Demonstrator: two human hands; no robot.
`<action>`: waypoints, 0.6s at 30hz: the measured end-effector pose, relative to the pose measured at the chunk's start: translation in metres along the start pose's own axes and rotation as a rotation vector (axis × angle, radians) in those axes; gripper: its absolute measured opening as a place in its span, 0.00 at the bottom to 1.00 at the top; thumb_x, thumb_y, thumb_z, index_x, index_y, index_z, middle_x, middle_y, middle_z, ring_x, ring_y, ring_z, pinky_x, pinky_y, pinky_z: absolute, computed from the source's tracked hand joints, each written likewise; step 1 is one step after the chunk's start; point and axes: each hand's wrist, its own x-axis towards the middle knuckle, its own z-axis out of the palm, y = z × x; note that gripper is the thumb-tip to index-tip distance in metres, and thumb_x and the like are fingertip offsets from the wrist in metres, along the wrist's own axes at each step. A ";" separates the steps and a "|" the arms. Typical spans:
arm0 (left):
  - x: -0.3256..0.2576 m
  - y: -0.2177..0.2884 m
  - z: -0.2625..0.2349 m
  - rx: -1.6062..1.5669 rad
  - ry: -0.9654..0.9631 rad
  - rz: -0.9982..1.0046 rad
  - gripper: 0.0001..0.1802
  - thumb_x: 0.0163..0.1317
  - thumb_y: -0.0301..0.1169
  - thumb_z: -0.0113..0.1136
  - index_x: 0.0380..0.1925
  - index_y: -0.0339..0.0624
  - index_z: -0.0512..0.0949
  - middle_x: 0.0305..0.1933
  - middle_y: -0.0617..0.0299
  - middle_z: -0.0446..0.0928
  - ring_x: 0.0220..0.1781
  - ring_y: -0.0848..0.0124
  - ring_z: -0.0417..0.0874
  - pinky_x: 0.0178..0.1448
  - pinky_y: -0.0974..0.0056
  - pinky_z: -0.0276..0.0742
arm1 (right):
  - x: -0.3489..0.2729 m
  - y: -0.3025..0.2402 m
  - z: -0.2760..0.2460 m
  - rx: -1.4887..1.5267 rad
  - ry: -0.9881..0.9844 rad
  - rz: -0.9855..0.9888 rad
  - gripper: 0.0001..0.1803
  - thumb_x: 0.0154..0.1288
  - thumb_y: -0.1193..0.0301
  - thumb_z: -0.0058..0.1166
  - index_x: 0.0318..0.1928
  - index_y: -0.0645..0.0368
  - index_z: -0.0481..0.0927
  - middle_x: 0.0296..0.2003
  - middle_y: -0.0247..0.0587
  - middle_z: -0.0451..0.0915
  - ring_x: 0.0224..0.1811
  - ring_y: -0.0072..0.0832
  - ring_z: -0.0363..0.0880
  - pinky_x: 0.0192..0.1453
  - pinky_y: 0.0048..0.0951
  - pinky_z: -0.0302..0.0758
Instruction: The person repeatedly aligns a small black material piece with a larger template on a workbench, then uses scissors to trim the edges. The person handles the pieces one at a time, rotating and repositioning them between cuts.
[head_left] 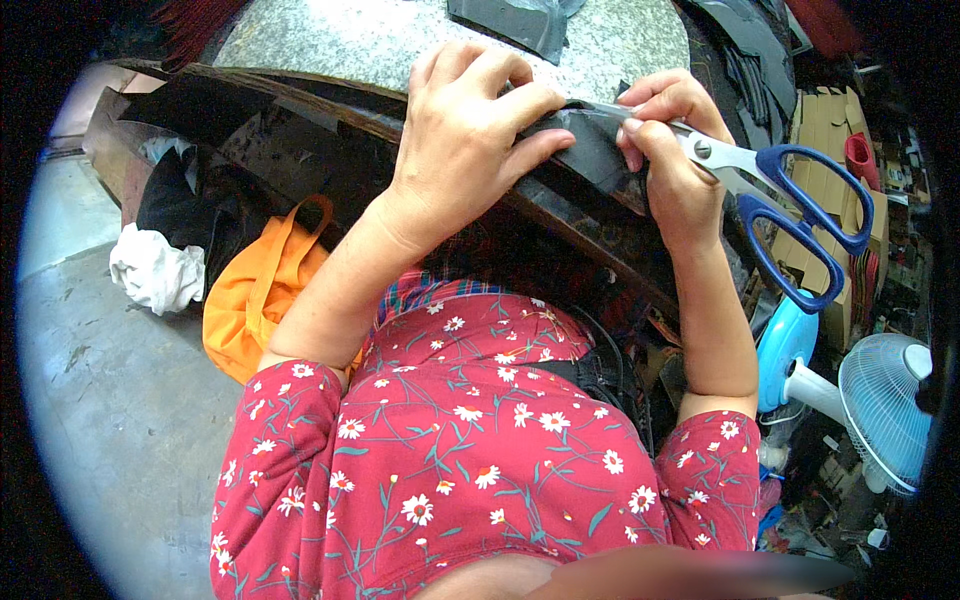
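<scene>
My left hand (465, 140) presses down on a dark, flat piece of black material (590, 150) at the near edge of a round stone table (400, 40). Its fingers curl over the piece. My right hand (672, 165) pinches the same piece and also holds scissors with blue handles (800, 215); the steel blades point left along the material toward my left fingers. The handles hang out to the right of my palm. The blade tips are partly hidden by my fingers.
A dark wooden rim (300, 110) runs under the table edge. An orange bag (265, 290) and white cloth (155, 270) lie on the floor at left. A blue and white fan (870, 400) and cardboard boxes (830, 130) stand at right. More black scraps (520, 20) lie on the tabletop.
</scene>
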 end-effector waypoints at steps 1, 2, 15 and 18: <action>0.000 0.000 0.000 0.007 -0.013 -0.009 0.16 0.52 0.42 0.73 0.40 0.51 0.86 0.42 0.62 0.78 0.49 0.59 0.76 0.56 0.54 0.70 | 0.000 0.000 0.000 -0.029 -0.002 0.013 0.05 0.58 0.85 0.53 0.31 0.64 0.75 0.35 0.40 0.77 0.25 0.16 0.72 0.28 0.17 0.69; -0.001 0.001 0.000 0.012 -0.019 -0.013 0.15 0.52 0.42 0.73 0.39 0.51 0.86 0.41 0.63 0.78 0.48 0.59 0.75 0.56 0.55 0.70 | 0.000 -0.002 0.000 -0.064 -0.015 -0.003 0.04 0.59 0.85 0.52 0.32 0.64 0.75 0.36 0.41 0.76 0.27 0.18 0.73 0.29 0.18 0.70; -0.001 0.008 0.003 -0.021 0.051 -0.003 0.14 0.50 0.42 0.72 0.35 0.53 0.80 0.40 0.65 0.74 0.50 0.60 0.74 0.60 0.50 0.66 | 0.003 -0.017 -0.001 -0.442 -0.148 -0.153 0.04 0.51 0.84 0.53 0.27 0.64 0.73 0.32 0.42 0.74 0.32 0.28 0.74 0.36 0.25 0.72; -0.002 0.008 0.004 -0.015 0.049 -0.003 0.15 0.50 0.42 0.72 0.35 0.53 0.80 0.40 0.66 0.74 0.49 0.60 0.74 0.61 0.50 0.66 | 0.002 -0.017 0.000 -0.130 -0.029 0.088 0.05 0.53 0.85 0.54 0.27 0.64 0.74 0.36 0.42 0.77 0.30 0.23 0.76 0.31 0.21 0.72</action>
